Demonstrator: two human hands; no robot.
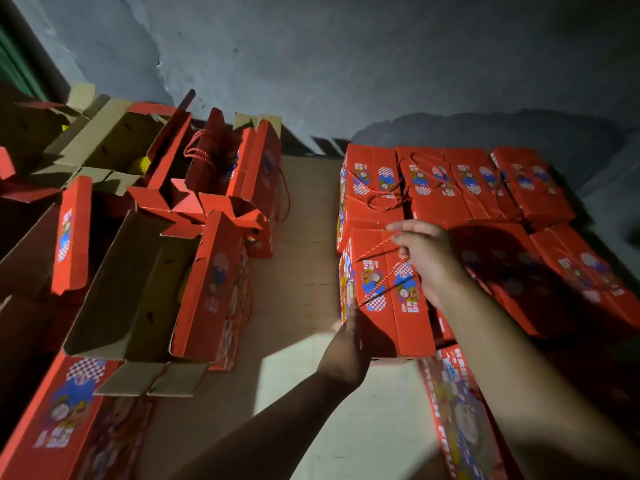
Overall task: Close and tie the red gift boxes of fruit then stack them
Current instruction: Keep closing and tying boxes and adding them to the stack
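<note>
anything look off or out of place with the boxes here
Nothing looks damaged or spilled. The open boxes on the left sit at mixed angles with flaps splayed, unlike the neat closed boxes on the right.

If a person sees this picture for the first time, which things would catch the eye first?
Probably the closed red cardboard gift box at centre right: the right hand pinches its thin red cord handle, while the left hand steadies its near side. Behind it lie rows of closed red boxes; at left stand open red boxes with brown flaps.

Only "FRESH FRUIT" reads, along the side of the nearest red box (460, 420)
</note>
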